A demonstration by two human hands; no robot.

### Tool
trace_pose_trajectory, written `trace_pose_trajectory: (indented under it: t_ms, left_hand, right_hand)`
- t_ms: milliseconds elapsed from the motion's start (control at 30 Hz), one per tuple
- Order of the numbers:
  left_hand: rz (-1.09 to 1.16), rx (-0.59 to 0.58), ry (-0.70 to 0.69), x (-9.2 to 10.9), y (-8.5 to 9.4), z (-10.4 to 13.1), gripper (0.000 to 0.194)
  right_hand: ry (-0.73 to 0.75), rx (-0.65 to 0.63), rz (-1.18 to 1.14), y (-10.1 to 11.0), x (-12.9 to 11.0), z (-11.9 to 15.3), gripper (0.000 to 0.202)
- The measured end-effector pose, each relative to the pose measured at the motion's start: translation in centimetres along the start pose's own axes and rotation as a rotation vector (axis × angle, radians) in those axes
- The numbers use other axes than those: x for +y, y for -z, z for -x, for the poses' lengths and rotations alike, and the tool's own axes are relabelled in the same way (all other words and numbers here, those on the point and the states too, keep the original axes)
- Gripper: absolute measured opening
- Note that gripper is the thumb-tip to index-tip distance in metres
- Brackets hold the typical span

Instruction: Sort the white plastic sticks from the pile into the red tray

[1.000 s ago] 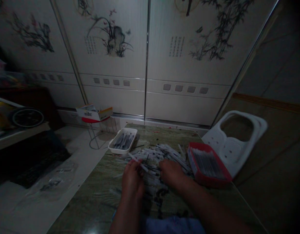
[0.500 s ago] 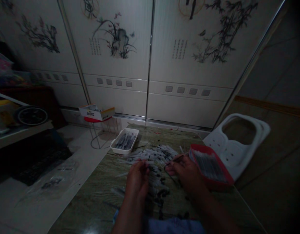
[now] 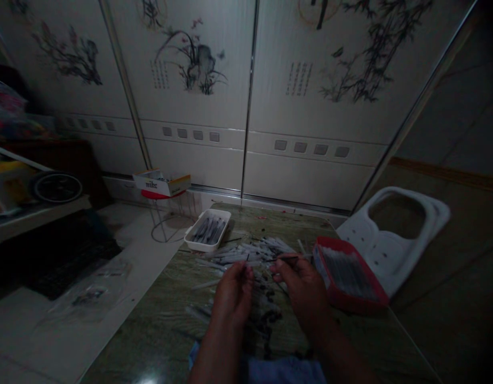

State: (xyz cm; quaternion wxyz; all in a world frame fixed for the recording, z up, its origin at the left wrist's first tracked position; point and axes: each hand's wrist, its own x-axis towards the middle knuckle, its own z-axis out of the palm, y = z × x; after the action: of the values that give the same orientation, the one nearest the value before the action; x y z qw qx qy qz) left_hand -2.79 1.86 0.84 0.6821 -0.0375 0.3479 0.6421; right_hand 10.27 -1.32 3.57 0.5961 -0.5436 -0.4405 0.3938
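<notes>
My left hand (image 3: 235, 290) is closed over the table, fingertips pinched together. A short thin dark tip shows above them, but what they grip is too dark to name. To its right, my right hand (image 3: 303, 282) pinches a thin dark rod (image 3: 287, 259), pen-like, lying nearly level. Just beyond both hands spreads a heap of slim whitish pen barrels (image 3: 250, 249). Small black pieces (image 3: 270, 318), cap-like, are scattered between my forearms. By my right hand stands a red box (image 3: 376, 285) packed with clear slim tubes.
At the table's (image 3: 150, 330) far left is a white tray (image 3: 202, 247) of dark-cored pens. Beyond it, an open carton (image 3: 162, 185) rests on a red stool (image 3: 156, 196). A white plastic chair (image 3: 426, 224) stands at the right. Sliding cupboard doors (image 3: 310, 176) close off the back.
The whole view has shifted slightly right. My hands have come a little closer together, the right one still pinching the dark rod.
</notes>
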Motion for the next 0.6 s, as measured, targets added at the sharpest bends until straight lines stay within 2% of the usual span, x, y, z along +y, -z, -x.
trace_pose_trajectory:
  t_ms: [133, 300, 400, 500, 600]
  left_hand:
    - [0.014, -0.001, 0.009, -0.06, -0.03, 0.05, 0.019]
    - [0.012, -0.006, 0.036, -0.17, -0.11, 0.18, 0.017]
    - [0.011, -0.013, 0.044, -0.24, -0.07, 0.15, 0.017]
    - [0.010, -0.014, 0.047, -0.23, -0.04, 0.16, 0.017]
    - [0.005, -0.014, 0.048, -0.19, -0.10, 0.30, 0.017]
  right_hand:
    - [0.049, -0.025, 0.027, -0.16, 0.50, -0.05, 0.037]
    - [0.081, -0.085, 0.170, -0.43, 0.83, -0.15, 0.030]
    - [0.059, -0.127, 0.207, -0.45, 0.78, -0.16, 0.038]
    - [0.021, -0.113, 0.167, -0.47, 0.58, -0.12, 0.052]
    - [0.011, -0.082, 0.095, -0.44, 0.41, 0.01, 0.051]
